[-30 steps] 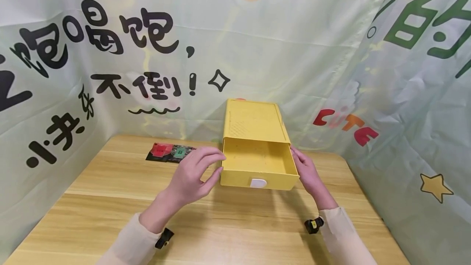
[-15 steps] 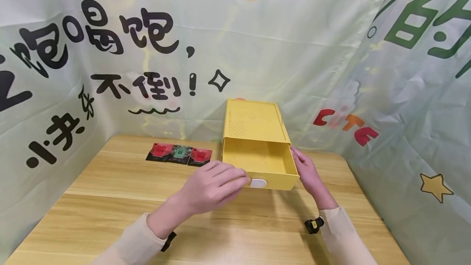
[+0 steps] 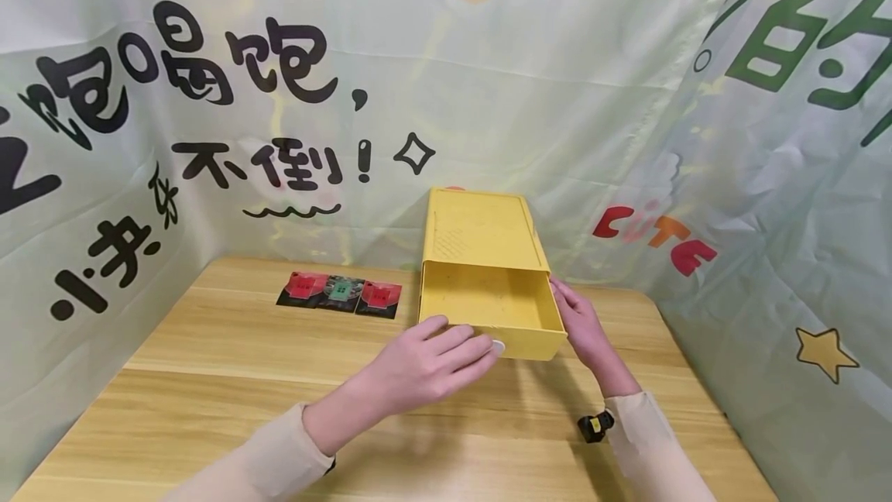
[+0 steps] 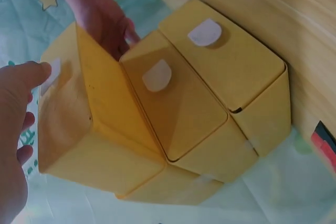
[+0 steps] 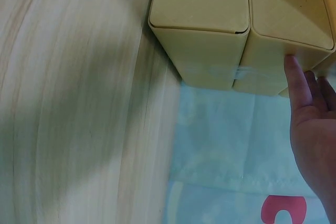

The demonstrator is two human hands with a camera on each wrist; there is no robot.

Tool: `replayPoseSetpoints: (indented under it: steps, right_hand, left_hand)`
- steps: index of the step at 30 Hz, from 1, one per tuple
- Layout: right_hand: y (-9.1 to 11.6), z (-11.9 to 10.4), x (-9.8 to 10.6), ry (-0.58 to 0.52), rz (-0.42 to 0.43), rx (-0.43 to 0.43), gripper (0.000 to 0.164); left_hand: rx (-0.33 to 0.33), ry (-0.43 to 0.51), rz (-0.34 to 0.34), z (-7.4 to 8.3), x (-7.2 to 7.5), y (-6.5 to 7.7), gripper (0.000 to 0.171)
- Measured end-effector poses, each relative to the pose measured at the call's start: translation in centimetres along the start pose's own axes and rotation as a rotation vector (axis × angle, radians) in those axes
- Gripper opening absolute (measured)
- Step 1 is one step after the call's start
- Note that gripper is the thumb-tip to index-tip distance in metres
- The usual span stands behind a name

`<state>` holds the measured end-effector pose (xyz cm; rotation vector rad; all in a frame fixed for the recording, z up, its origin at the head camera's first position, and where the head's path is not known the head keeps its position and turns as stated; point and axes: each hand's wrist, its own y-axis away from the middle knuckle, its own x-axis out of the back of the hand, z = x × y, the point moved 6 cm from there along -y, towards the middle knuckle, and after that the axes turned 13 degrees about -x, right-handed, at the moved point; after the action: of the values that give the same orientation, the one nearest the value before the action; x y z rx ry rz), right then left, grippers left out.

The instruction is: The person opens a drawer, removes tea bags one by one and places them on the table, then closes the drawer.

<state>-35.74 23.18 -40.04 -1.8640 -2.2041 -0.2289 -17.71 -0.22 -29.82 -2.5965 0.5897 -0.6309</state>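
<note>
The left hand (image 3: 428,366) has just moved from the left side of the drawer (image 3: 535,342) to its front; one digit now touches the white tab (image 4: 54,74), while the other fingers bend loosely and have no visible grip. The right hand (image 3: 585,331) stays at the right side of the box (image 3: 481,227), fingers extended, one tip against the wall; it grasps nothing that shows, and I judge that it steadies the box. The drawer is the topmost of three and sits as far out as a second ago; so the shift looks like a change of contact only, from side to front, with the drawer itself not yet moved.

The box stands toward the back of the table (image 3: 195,386), its pulled-out drawer facing the person; to its left, apart from it, three flat packets (image 3: 339,295) lie in a row, red, green, red on black, all in sight now that the hand is away. The table is pale wood with a streaked grain; printed cloth (image 3: 557,115) hangs round it, with black characters, a star (image 3: 827,356) and coloured "CUTE" lettering (image 3: 653,241).
</note>
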Motion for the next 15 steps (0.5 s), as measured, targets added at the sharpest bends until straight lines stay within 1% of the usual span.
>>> replayPoseSetpoints:
  steps: [8, 11, 15]
  right_hand:
    - [0.0, 0.0, 0.1, 0.002, 0.002, 0.008, 0.054]
    - [0.0, 0.1, 0.2, -0.006, -0.001, 0.002, 0.054]
    - [-0.1, 0.2, 0.3, -0.042, -0.007, -0.01, 0.054]
  left_hand:
    - [0.032, -0.028, -0.051, 0.4, -1.0, -0.3, 0.02]
    - [0.046, -0.033, -0.065, 0.5, -1.3, -0.3, 0.022]
    - [0.056, -0.037, -0.091, 0.9, -1.8, -0.1, 0.026]
